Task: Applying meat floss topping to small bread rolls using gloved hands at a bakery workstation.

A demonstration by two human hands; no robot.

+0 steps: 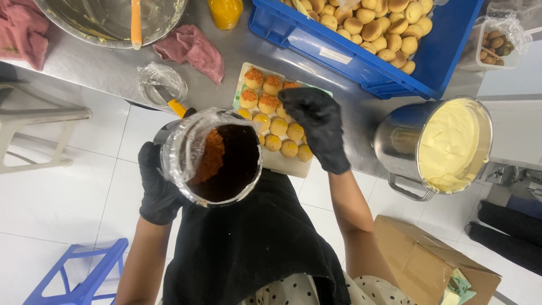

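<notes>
My left hand, in a black glove, holds a round plastic-lined container with orange-brown crumbs inside. My right hand, also gloved in black, hovers over a white tray of small round pastries, fingertips pinched together near the topped ones. Several pastries at the tray's far end carry orange crumb topping. The nearer pastries are plain yellow.
A blue crate of round baked buns sits at the back. A steel pot of pale yellow cream stands at right. A large steel bowl with an orange spatula, pink cloths, a small clear dish, a cardboard box and blue stool surround me.
</notes>
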